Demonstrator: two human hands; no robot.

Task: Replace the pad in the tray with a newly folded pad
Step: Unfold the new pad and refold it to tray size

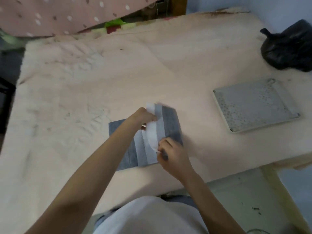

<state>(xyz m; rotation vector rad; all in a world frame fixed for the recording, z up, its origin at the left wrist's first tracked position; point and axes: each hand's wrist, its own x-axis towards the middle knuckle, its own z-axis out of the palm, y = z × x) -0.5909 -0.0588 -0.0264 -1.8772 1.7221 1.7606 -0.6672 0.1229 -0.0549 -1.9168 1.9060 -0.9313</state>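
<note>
A grey pad (131,149) with lighter and darker stripes lies on the pale surface in the middle of the view. Its white edge is lifted and folded over. My left hand (146,116) pinches the far end of that white edge. At the near end of the same edge, my right hand (172,154) grips it with curled fingers. Off to the right sits the grey perforated tray (255,105), flat and apart from both hands, with no pad visible in it.
A knotted black plastic bag (288,46) sits at the far right corner. Pink patterned cloth (59,14) hangs at the back left. The surface's front edge runs diagonally near my body, with floor (244,196) below on the right.
</note>
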